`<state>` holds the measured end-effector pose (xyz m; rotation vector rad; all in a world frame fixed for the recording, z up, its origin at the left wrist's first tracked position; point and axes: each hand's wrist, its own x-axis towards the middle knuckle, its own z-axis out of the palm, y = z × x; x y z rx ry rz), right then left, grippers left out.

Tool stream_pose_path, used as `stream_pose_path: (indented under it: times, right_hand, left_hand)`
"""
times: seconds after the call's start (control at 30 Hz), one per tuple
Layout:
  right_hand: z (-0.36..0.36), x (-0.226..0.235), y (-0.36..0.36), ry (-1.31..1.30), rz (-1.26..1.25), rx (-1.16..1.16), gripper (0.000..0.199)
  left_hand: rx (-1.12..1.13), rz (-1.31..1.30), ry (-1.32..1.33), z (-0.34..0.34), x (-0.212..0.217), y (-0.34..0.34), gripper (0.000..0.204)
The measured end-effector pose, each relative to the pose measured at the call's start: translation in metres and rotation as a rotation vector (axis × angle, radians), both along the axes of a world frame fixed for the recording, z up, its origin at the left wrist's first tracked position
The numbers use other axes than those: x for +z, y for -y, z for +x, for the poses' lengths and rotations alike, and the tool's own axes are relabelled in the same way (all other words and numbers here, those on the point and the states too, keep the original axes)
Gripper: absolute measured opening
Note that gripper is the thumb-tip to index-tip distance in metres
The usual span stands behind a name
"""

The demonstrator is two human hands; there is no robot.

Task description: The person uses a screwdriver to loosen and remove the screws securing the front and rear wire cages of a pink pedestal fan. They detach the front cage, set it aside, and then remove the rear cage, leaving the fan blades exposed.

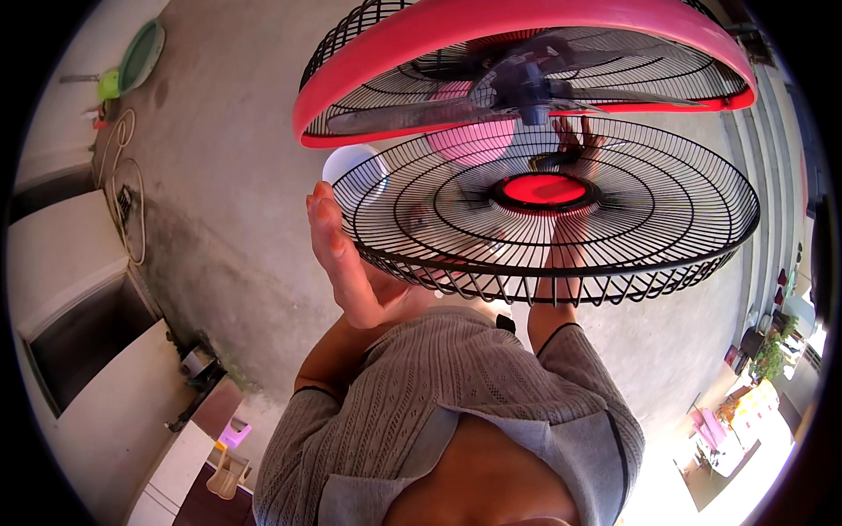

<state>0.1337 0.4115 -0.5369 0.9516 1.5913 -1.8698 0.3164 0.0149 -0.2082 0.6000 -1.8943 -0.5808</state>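
A fan head (532,88) with a pink rim, grey translucent blades and a black rear cage tilts overhead. Below it, apart from it at the near side, hangs the round black wire front grille (456,206) with a red centre disc (545,189). My left hand (351,272) supports the grille's left edge, fingers extended up outside the rim and palm partly under the wires. Behind the grille, seen through its wires, my right hand (589,149) has its fingers bent around a small dark object with a yellowish patch, whose kind is unclear.
A white bucket (353,167) and a pink round basin (474,140) stand on the concrete floor (228,175) beyond the grille. A hose (132,210) lies along the left wall, near a green basin (142,54). Steps (756,175) run along the right. Small plastic stools (226,480) stand lower left.
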Motion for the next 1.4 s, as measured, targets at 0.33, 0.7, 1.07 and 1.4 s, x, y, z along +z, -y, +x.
stream_pose_path:
  times: [0.33, 0.7, 1.07, 1.4]
  right_hand:
    - [0.004, 0.005, -0.007, 0.023, 0.013, 0.025, 0.056]
    - [0.010, 0.008, -0.008, 0.035, 0.024, 0.060, 0.057]
    - [0.010, 0.011, 0.008, 0.019, -0.013, 0.075, 0.058]
    - [-0.003, 0.013, 0.034, -0.014, -0.066, 0.087, 0.058]
  left_hand:
    - [-0.043, 0.086, 0.091, 0.003, 0.008, -0.002, 0.123]
    - [0.013, -0.110, -0.151, -0.012, -0.001, 0.020, 0.088]
    - [-0.072, -0.199, -0.096, -0.002, 0.009, 0.023, 0.099]
    - [-0.096, -0.178, -0.141, -0.013, 0.013, 0.023, 0.103]
